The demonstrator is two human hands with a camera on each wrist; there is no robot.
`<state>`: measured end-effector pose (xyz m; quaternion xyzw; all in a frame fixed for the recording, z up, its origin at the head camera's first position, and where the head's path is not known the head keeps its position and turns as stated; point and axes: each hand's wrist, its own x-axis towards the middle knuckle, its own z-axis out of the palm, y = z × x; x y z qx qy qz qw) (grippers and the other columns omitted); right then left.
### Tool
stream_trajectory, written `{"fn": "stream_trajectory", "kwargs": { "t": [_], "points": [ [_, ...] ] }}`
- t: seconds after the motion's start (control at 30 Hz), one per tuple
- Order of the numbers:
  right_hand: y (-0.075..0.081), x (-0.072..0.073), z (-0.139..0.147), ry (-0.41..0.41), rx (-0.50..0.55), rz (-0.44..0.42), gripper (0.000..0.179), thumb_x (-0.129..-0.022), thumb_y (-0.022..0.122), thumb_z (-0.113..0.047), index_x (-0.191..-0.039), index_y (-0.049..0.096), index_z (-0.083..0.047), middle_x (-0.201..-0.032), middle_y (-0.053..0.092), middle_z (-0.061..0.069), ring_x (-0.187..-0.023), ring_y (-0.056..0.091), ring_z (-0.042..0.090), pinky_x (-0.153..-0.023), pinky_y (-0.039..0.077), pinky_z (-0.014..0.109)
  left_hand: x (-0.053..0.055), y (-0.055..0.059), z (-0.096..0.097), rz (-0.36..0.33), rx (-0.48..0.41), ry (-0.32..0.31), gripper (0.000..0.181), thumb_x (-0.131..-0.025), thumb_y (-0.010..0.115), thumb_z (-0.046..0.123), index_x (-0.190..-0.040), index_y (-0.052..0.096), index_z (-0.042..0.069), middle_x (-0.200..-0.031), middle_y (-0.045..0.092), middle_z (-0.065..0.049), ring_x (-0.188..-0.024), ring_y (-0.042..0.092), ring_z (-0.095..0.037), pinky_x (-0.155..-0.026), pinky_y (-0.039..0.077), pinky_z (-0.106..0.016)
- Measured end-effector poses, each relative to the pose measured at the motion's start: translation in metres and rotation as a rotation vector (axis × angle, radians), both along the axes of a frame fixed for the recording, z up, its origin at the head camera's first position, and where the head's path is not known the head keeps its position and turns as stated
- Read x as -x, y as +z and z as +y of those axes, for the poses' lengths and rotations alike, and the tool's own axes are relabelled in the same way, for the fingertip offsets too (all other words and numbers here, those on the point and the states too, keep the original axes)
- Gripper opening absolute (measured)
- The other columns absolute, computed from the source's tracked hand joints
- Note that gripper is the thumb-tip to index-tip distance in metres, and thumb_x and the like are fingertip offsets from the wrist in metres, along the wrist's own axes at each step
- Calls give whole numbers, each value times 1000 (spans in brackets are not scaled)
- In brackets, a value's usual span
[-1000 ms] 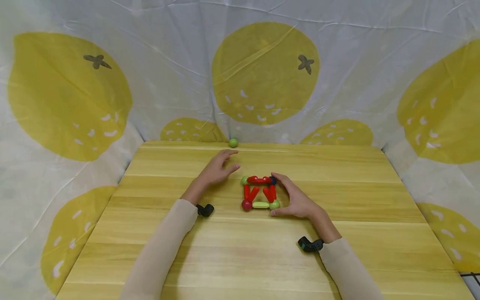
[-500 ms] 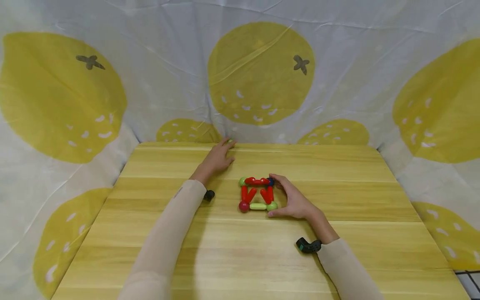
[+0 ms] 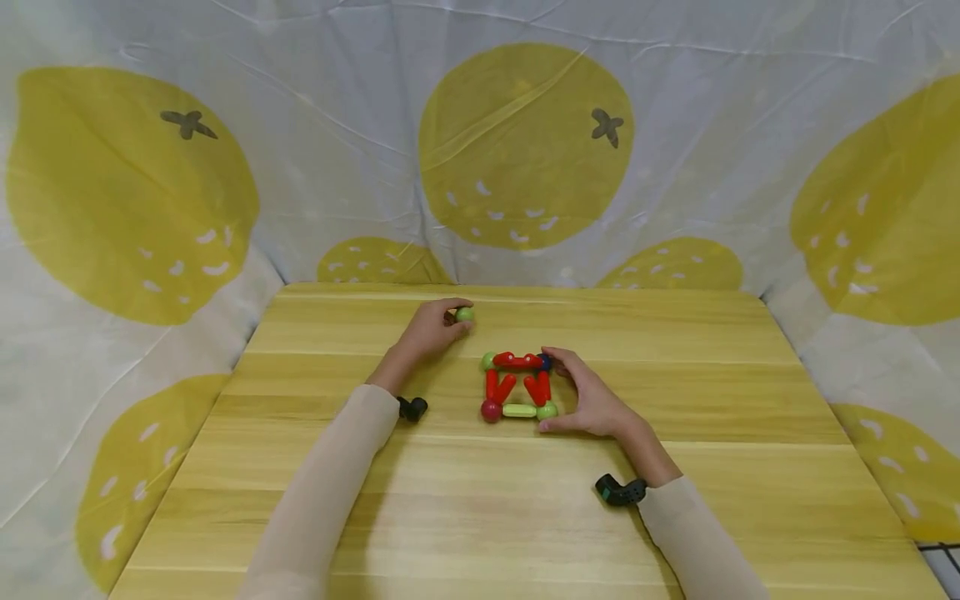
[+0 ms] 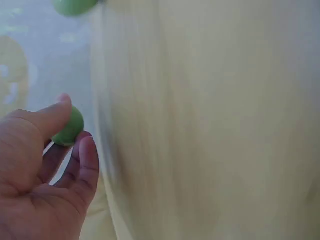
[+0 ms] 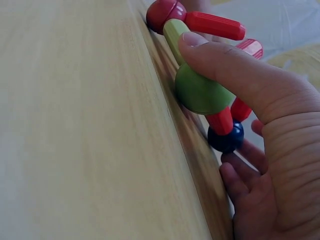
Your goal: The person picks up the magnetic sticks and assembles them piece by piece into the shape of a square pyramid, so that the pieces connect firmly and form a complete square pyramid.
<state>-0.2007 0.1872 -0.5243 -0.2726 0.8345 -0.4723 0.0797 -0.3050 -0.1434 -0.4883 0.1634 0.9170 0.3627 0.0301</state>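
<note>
My left hand (image 3: 431, 329) pinches a loose green ball (image 3: 465, 314) between thumb and fingers, behind and to the left of the built frame. The left wrist view shows this green ball (image 4: 71, 127) at the fingertips. On the table stands a square frame of balls and sticks: a dark red ball (image 3: 491, 410), a blue ball (image 3: 543, 361), green balls at the other two corners, red sticks (image 3: 517, 362) and a light green stick (image 3: 519, 411). My right hand (image 3: 592, 400) grips its right side, thumb on the near green ball (image 5: 202, 92), fingers at the blue ball (image 5: 226, 137).
The wooden table (image 3: 480, 517) reaches back to a hanging cloth (image 3: 690, 167) with yellow fruit prints, which also closes off both sides. A black band with a camera (image 3: 621, 490) sits on the right wrist, another (image 3: 412, 408) on the left.
My left hand reached to the table's back edge, took hold of the loose green ball and drew it back toward the frame. The right hand stays at the frame.
</note>
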Motion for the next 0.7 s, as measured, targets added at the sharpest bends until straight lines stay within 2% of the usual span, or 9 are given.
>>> {"fn": "stream_trajectory", "kwargs": {
  "t": [0.17, 0.27, 0.33, 0.43, 0.53, 0.7],
  "points": [
    [0, 1, 2, 1, -11, 8, 118, -66, 100, -34, -161, 29, -25, -162, 35, 2, -144, 43, 28, -121, 34, 53, -26, 7, 3, 18, -210, -32, 43, -97, 74, 23, -139, 66, 15, -132, 66, -7, -106, 69, -23, -95, 59, -39],
    [-1, 1, 2, 5, -21, 17, 117, -67, 99, -39, -161, 30, -25, -162, 36, 1, -143, 43, 26, -121, 34, 51, -42, 10, 7, 5, -324, -64, 45, -96, 75, 22, -140, 65, 15, -129, 68, -7, -108, 70, -23, -96, 59, -38],
    [-1, 1, 2, 11, -19, 29, 117, -67, 99, -40, -160, 31, -24, -162, 36, 1, -144, 43, 26, -121, 35, 51, -53, 12, 10, -2, -370, -94, 45, -96, 76, 21, -139, 65, 15, -127, 69, -6, -108, 70, -22, -97, 59, -36],
    [-1, 1, 1, 18, -13, 49, 116, -67, 98, -40, -160, 31, -22, -161, 36, 2, -144, 43, 26, -120, 35, 52, -67, 15, 17, -3, -407, -146, 42, -96, 76, 21, -136, 67, 13, -127, 71, -5, -110, 69, -22, -100, 57, -37],
    [-1, 2, 1, 25, -19, 66, 115, -69, 98, -40, -160, 31, -22, -161, 36, 3, -144, 42, 26, -119, 36, 53, -77, 16, 25, -1, -407, -192, 40, -96, 76, 23, -134, 68, 13, -130, 71, -1, -117, 67, -21, -105, 54, -39],
    [-2, 3, 1, 32, -16, 55, 114, -69, 97, -40, -160, 30, -24, -162, 35, 1, -146, 41, 25, -120, 35, 52, -86, 15, 39, -6, -378, -233, 40, -95, 76, 30, -133, 69, 22, -133, 70, 6, -128, 63, -16, -113, 49, -41]
  ]
}}
